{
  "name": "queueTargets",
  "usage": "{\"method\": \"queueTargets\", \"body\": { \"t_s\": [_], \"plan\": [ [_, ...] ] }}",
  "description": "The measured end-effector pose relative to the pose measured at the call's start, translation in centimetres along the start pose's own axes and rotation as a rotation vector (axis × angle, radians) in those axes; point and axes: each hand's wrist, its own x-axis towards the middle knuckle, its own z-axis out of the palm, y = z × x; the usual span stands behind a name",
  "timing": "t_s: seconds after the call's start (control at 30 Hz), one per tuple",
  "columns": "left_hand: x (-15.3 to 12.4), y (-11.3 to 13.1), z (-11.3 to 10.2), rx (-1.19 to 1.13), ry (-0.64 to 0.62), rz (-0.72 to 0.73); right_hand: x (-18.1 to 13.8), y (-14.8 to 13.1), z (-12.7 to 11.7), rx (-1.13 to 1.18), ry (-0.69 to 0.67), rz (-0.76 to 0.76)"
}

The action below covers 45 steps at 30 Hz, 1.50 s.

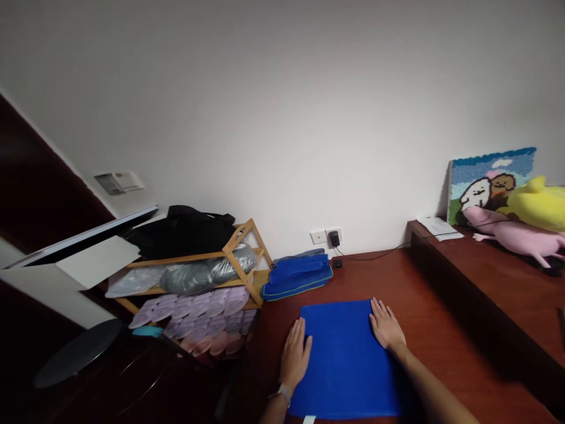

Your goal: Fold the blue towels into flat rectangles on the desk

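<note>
A blue cloth lies flat and folded into a rectangle on the red-brown wooden table. My left hand rests flat on the cloth's left edge, fingers stretched out and open. My right hand lies flat on its upper right corner, fingers spread too. Neither hand holds anything. A watch strap shows on my left wrist.
A pile of folded blue cloths sits behind by the wall. To the left stands a wooden rack with rolled pink and purple towels, grey bags and a black bag. A raised shelf at right bears plush toys and a picture.
</note>
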Motion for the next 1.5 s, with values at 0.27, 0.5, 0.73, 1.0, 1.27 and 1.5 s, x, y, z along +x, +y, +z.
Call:
{"method": "queueTargets", "body": {
  "t_s": [0.27,0.5,0.73,1.0,1.27,1.5],
  "plan": [
    [6.0,16.1,8.3,-0.028,-0.187,0.366,-0.1,0.2,-0.1,0.007,0.003,-0.025],
    [6.9,10.5,7.4,0.033,-0.234,0.231,-0.1,-0.2,-0.4,-0.002,-0.009,0.004],
    [6.5,0.5,2.5,0.125,-0.169,0.008,0.0,0.0,0.2,0.037,0.018,0.003],
    [5.1,-2.8,1.4,0.072,-0.163,-0.058,0.2,0.6,1.3,0.016,0.023,-0.016],
    [-6.9,-10.4,-1.7,0.097,-0.042,-0.153,-1.4,-0.2,-0.6,0.077,-0.048,0.035],
    [-8.8,-10.6,-2.2,0.063,0.149,-0.177,-12.6,0.7,1.9,0.143,0.031,0.035]
  ]
}}
